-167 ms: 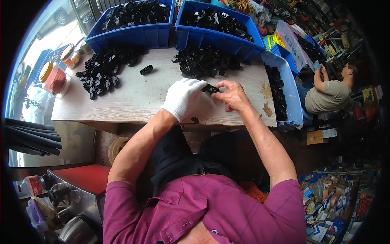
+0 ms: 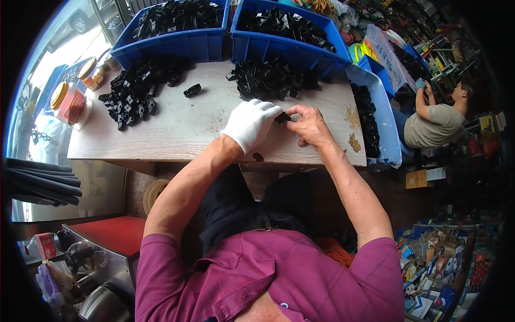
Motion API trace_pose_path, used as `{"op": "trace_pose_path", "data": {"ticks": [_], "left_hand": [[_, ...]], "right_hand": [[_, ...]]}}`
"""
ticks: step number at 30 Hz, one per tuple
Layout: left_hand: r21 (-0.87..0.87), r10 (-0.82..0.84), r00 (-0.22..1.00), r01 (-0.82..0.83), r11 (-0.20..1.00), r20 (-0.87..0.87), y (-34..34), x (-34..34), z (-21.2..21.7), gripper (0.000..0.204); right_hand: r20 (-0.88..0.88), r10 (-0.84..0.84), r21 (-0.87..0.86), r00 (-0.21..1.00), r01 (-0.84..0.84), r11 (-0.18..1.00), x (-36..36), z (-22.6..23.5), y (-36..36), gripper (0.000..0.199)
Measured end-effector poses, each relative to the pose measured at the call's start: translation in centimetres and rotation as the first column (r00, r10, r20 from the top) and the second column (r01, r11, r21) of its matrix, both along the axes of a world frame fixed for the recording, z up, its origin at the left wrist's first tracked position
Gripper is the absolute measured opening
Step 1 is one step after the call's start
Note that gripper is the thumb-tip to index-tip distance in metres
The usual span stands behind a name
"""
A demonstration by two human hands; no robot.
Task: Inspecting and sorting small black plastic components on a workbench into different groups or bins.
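Note:
My left hand wears a white glove and pinches a small black plastic part from the left. My bare right hand grips the same part from the right, fingers curled around it. Both hands meet above the wooden tabletop, near its front edge. A pile of black parts lies just beyond the hands. Another pile of black parts spreads over the table's left side, with one loose black piece lying apart from it.
Two blue bins full of black parts stand along the table's far edge. A third blue bin with parts sits at the right end. Jars with yellow lids stand at the left. Another person sits at the right.
Both hands stay together on the small black part; only a slight shift of the fingers shows.

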State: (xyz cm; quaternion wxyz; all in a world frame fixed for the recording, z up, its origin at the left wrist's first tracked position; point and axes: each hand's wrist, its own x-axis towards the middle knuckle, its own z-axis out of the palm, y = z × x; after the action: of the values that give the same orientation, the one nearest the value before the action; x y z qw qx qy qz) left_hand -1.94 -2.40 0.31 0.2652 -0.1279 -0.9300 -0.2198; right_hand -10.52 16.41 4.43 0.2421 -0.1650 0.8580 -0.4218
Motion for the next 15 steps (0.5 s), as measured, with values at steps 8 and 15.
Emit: {"op": "trace_pose_path", "data": {"ticks": [8,15], "left_hand": [[-0.084,-0.126,0.992,0.123,0.989,-0.03,0.5,-1.4,-0.1,0.034],[-0.124,-0.112,0.993,0.108,0.986,-0.03,0.5,-0.3,-0.1,0.03]], "right_hand": [[-0.011,0.023,-0.042,1.0,-0.024,0.999,-0.2,-0.2,0.0,0.032],[0.011,0.058,-0.102,0.998,-0.057,0.993,-0.4,-0.5,0.3,0.032]]}}
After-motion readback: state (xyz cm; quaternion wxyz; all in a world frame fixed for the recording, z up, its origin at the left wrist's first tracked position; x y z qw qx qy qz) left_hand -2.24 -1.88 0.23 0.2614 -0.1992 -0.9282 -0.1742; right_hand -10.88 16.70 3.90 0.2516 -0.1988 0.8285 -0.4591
